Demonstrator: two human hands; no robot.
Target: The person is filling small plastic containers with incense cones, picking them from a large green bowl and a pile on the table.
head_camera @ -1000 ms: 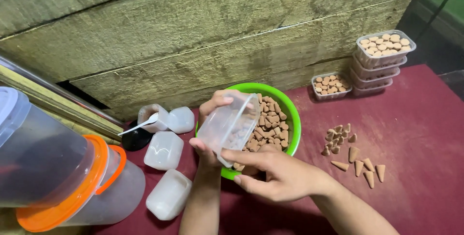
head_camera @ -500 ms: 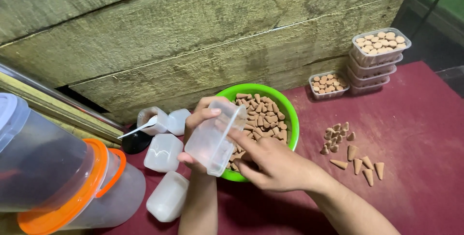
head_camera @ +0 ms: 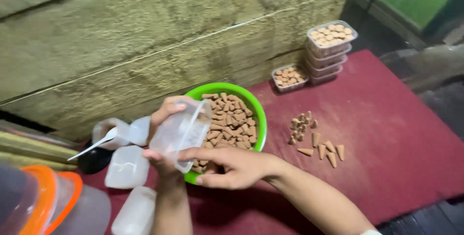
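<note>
A dark red table [head_camera: 386, 133] carries everything. Just beyond the fingers sits a round green bowl [head_camera: 258, 114] heaped with brown cones [head_camera: 232, 119]. In front of it the left hand [head_camera: 164, 133] grips a clear plastic tub [head_camera: 181, 131]: thumb hooked over the far upper rim, the other fingers [head_camera: 153, 156] wrapped under the near end, clamped on the tub. The tub hangs tilted over the bowl's near-left edge, its long side running from low by the palm up toward the bowl, open mouth facing up and right. The right hand [head_camera: 232, 167] lies beside the tub's lower corner, fingers half curled, forefinger stretched along the tub's edge and touching it; whether it pinches anything I cannot tell. Left of the fingers lie upturned clear tubs [head_camera: 128, 167]. To their right, well apart, loose cones [head_camera: 319, 141] are scattered.
</note>
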